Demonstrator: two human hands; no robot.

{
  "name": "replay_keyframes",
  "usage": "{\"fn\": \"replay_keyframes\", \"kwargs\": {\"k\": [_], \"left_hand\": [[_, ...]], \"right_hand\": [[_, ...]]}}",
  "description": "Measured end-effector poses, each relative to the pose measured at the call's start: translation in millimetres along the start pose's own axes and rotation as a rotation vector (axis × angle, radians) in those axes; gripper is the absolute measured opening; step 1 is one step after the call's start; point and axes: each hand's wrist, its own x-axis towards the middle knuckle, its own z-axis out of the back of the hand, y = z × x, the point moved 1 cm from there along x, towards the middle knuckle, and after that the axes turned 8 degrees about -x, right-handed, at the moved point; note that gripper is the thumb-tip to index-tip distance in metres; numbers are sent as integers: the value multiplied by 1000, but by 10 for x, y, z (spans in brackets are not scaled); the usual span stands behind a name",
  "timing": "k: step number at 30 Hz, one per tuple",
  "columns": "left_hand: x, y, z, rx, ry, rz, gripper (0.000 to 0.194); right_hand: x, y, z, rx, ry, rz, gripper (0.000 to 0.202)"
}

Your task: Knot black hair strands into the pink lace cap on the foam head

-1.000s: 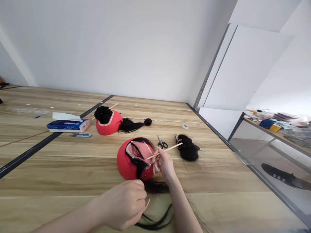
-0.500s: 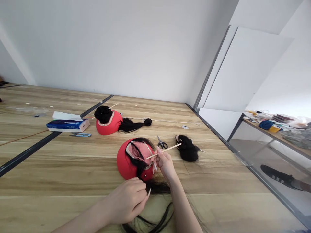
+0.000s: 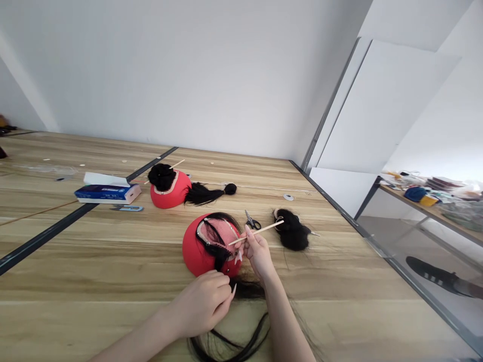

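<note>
A red dome-shaped wig block [image 3: 192, 254] rests on the table, with a pink mesh wig base [image 3: 221, 229] pinned on top and black hair along its rim. My right hand [image 3: 256, 251] pinches a thin pale wooden stick [image 3: 266, 228]; its lower tip points at the mesh. At the near edge of the block, my left hand [image 3: 207, 299] is closed on a lock of black hair [image 3: 247, 289] that trails off to the right. More long strands [image 3: 245, 349] lie below, between my forearms.
Behind stands another red block [image 3: 168, 199] with a black hairpiece and stick. Dark scissors [image 3: 252, 221], a black hair bundle [image 3: 294, 234], a blue tissue box [image 3: 107, 193] and a blue cutter [image 3: 130, 208] lie around. A cluttered shelf [image 3: 437, 203] is at right.
My left hand has shifted slightly up and right, still on the hair. The stick in my right hand has moved a little. The view has drifted slightly.
</note>
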Motion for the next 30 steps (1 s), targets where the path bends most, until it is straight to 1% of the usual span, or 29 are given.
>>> {"fn": "replay_keyframes", "kwargs": {"k": [5, 9, 14, 19, 24, 30], "left_hand": [[22, -11, 11, -11, -4, 14, 31], [32, -25, 22, 3, 0, 26, 30], [18, -26, -9, 15, 8, 12, 30], [7, -36, -1, 14, -4, 19, 31], [6, -14, -11, 10, 3, 9, 30], [1, -17, -41, -25, 19, 26, 31]], "right_hand": [[3, -25, 14, 40, 16, -4, 39], [23, -61, 26, 42, -3, -1, 39], [52, -87, 21, -7, -55, -3, 41], [26, -34, -39, -71, -171, 85, 43], [-4, 20, -115, -108, -120, 105, 45], [5, -5, -133, -133, -182, 94, 42]]}}
